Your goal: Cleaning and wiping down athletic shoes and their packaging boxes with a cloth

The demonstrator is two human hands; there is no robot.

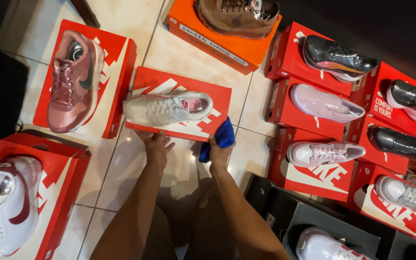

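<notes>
Your left hand (156, 147) rests open-fingered against the red shoebox (179, 103) under the white sneaker (167, 108); your right hand (219, 153) clenches the blue cloth (220, 137).

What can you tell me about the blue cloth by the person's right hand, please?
The blue cloth is a small, soft-looking rag of deep, plain blue, bunched into loose folds, not spread flat. The right hand grips it from below, so its lower part is hidden in the fingers while the upper part sticks out. It sits over the pale tiled floor, at the near right corner of the red shoe box that carries the white sneaker. Whether it touches the box cannot be told.
</notes>
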